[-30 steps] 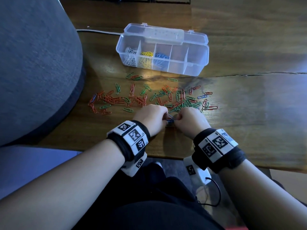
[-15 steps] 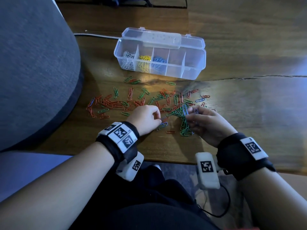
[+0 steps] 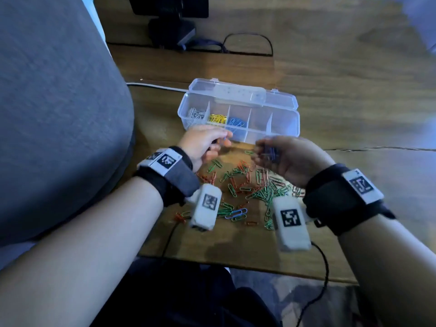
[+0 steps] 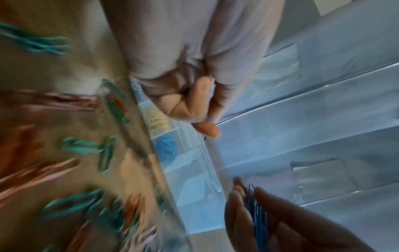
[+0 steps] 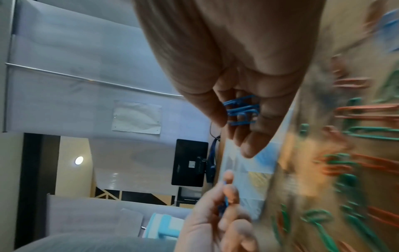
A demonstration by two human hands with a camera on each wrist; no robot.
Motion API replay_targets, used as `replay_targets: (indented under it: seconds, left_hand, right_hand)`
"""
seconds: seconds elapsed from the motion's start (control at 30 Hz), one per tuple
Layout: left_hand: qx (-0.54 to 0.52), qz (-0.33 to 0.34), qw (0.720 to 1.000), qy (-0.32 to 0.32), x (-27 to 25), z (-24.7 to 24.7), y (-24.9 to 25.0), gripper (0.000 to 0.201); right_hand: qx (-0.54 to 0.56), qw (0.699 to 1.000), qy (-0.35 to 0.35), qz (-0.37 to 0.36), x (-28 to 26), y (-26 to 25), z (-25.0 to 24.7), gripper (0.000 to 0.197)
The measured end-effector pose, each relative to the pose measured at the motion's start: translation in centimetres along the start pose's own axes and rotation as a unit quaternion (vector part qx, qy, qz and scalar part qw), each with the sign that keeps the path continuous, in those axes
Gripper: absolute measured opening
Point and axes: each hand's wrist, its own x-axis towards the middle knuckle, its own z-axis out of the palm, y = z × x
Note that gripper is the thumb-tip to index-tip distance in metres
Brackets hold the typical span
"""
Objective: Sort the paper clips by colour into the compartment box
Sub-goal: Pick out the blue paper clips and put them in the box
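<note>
The clear compartment box (image 3: 278, 128) stands open on the wooden table, with white clips (image 3: 195, 114), yellow clips (image 3: 218, 118) and blue clips (image 3: 237, 122) in its three left cells; the two right cells look empty. Just in front of the box my left hand (image 3: 224, 140) pinches one blue clip (image 4: 207, 118) between thumb and finger. Beside it my right hand (image 3: 266, 152) is raised palm up, its curled fingers holding several blue clips (image 5: 241, 110). Loose red and green clips (image 3: 247, 185) lie scattered under both hands.
A grey cushion (image 3: 59, 102) fills the left side beside the table. A black device (image 3: 174, 22) with a looped cable sits behind the box, and a white cable (image 3: 155, 86) runs to the left. A few blue clips (image 3: 236, 212) lie near the table's front edge.
Both hands have lifted off the pile and moved forward to the box. My right hand turned palm up with blue clips; my left now pinches one blue clip.
</note>
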Motion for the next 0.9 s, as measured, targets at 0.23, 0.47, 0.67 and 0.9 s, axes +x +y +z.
replay_targets:
  seconds: [0.23,0.47,0.67,0.9]
  left_hand:
    - [0.005,-0.055,0.998,0.003,5.1,1.8,4.7,0.026]
    - [0.049,-0.107,0.991,-0.056,7.0,1.6,5.5,0.057]
    - [0.079,-0.034,0.996,-0.038,4.0,0.5,5.4,0.051]
    - [0.419,0.078,0.903,-0.057,-3.0,-0.7,-0.6,0.015]
  right_hand:
    - [-0.01,0.999,0.036,0.022,4.7,-5.5,3.0,0.037]
    - [-0.006,0.999,0.009,0.049,6.2,-6.6,3.6,0.077]
    - [-0.152,0.987,0.048,-0.025,3.1,-5.6,2.3,0.031]
    - [-0.433,0.897,0.042,-0.084,-1.9,2.6,-1.6,0.012]
